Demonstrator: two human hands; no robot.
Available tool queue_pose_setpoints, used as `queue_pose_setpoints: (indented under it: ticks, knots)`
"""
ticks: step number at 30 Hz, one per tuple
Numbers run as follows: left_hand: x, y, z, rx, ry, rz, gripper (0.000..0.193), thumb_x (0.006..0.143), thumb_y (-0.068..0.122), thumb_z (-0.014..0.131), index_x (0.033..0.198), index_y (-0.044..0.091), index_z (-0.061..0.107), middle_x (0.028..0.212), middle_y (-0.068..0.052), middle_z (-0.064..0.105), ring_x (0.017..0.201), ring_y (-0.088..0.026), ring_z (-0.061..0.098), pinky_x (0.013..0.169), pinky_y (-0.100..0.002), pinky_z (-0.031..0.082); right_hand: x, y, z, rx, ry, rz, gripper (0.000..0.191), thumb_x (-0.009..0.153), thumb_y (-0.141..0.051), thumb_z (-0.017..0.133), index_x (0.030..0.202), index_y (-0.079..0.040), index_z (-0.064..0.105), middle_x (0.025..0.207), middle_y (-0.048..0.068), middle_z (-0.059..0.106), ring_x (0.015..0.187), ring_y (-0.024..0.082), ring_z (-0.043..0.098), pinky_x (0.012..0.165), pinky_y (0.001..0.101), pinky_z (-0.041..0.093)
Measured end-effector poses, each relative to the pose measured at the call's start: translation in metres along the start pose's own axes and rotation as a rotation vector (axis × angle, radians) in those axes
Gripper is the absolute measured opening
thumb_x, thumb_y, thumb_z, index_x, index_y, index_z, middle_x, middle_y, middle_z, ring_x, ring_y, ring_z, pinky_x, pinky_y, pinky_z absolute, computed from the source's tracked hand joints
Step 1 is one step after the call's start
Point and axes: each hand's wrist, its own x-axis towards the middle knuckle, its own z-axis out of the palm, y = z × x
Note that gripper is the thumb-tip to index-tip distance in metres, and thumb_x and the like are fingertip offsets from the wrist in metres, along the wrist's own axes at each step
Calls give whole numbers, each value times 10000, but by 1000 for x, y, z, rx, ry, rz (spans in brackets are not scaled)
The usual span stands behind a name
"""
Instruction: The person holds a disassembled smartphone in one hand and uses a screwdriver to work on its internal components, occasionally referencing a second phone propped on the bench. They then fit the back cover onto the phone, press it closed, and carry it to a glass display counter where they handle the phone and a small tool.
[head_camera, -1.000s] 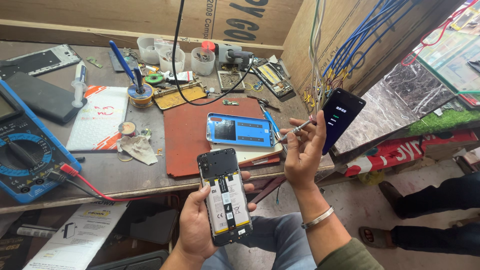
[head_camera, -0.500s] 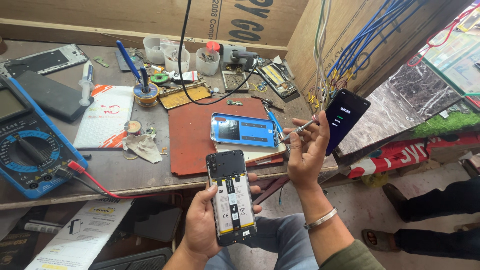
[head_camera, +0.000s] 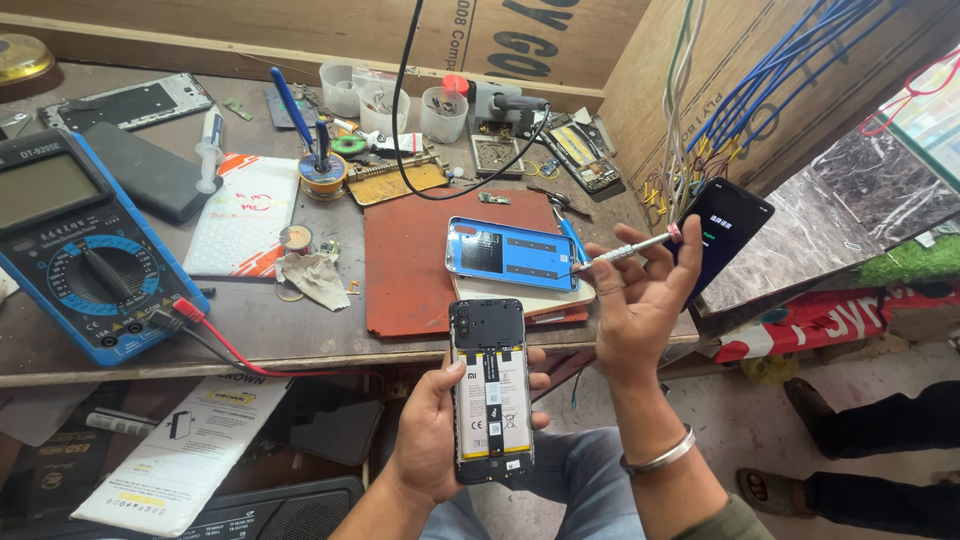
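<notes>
Black and bare-backed, the opened phone (head_camera: 490, 390) sits low in the centre of the head view, battery and board showing, and I've got my left hand (head_camera: 432, 435) wrapped around it from the left, fingers curled behind and showing at its right edge. Right of centre, my right hand (head_camera: 640, 300) is raised, palm up and loosely open, with a thin metal screwdriver (head_camera: 625, 250) pinched between thumb and fingertips, its tip pointing left toward the blue back cover (head_camera: 512, 253). That cover lies on the reddish-brown mat (head_camera: 410, 265) in the middle of the workbench (head_camera: 250, 320). Left edge of the frame, I see a blue multimeter (head_camera: 80, 250) with a red lead trailing off it. Right of my raised hand, a second phone (head_camera: 725, 235) with a lit dark screen leans against the ledge.
</notes>
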Motion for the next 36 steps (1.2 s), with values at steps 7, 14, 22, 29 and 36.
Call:
queue_pose_setpoints:
  ticks: [7,14,22,29,36]
  knots:
    - [1,1,-4,11,9,-14,627,986,342,320,1509,2,381,1360,-270,604,1075,-356,701,888,-475,631,-13,-29,22,61,-85,14,950,1034,106,601,1677,-209,-25,1516,219,469,1276,309,657,1047,421,630]
    - [1,1,-7,-2,-15,-26,627,994,353,322,1510,4,396,1355,-270,612,1027,-373,712,880,-467,636,-23,-36,28,21,-136,-14,950,1040,120,578,1678,-228,-33,1542,235,463,1282,324,662,1051,422,615]
    - [2,0,-8,-7,54,-32,641,975,352,309,1483,-19,434,1344,-253,623,1023,-361,727,853,-468,642,-27,-30,26,42,-149,3,933,1036,133,564,1664,-230,-22,1538,230,453,1277,310,656,1052,425,623]
    - [1,0,-8,10,20,-17,634,989,352,302,1484,-25,429,1342,-263,625,1013,-371,723,848,-468,641,-28,-28,25,49,-161,7,924,1032,134,567,1655,-232,-9,1534,236,462,1275,305,659,1056,428,628]
    - [1,1,-6,14,29,-22,622,992,349,297,1481,-18,413,1348,-264,622,1057,-361,713,871,-477,640,-29,-27,25,41,-168,17,930,1023,150,568,1650,-235,-1,1523,237,465,1266,306,661,1046,427,631]
